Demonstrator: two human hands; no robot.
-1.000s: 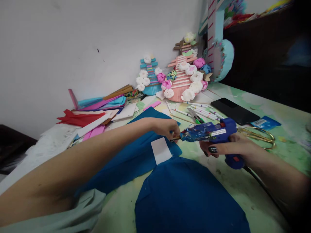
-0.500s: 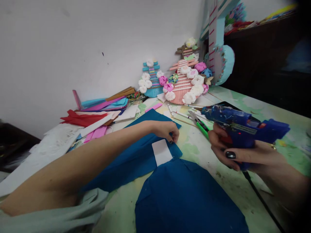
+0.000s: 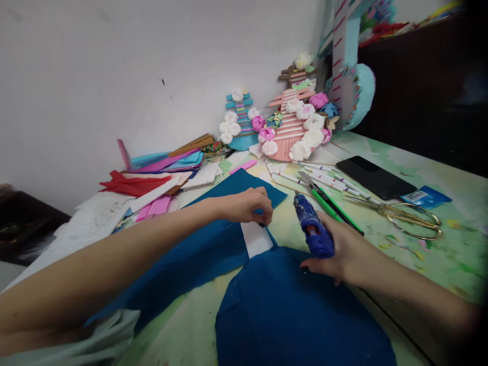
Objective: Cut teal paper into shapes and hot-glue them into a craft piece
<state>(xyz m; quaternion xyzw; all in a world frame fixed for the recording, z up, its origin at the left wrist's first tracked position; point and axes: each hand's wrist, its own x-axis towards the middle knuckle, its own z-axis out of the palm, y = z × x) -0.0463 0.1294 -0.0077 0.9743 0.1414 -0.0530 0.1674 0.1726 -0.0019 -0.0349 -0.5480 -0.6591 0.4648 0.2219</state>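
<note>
My right hand is wrapped around a blue hot glue gun, its nozzle pointing up and away, just above the paper-covered piece. My left hand is closed, fingertips pinched on the edge of a blue crepe paper sheet, beside a white card strip. The strip lies on the sheet and joins a rounded piece covered in the same blue paper. That piece lies flat in front of me. The fingers partly hide the strip's far end.
Right of the glue gun lie a green utility knife, several white markers, a black phone and gold scissors. Flower-decorated paper instruments stand against the wall. Coloured paper is piled at left. A cord trails lower right.
The glue gun has moved left and inward, from beside the table's right part to near the white strip, and turned. My left hand has shifted slightly left, lifting the paper's edge.
</note>
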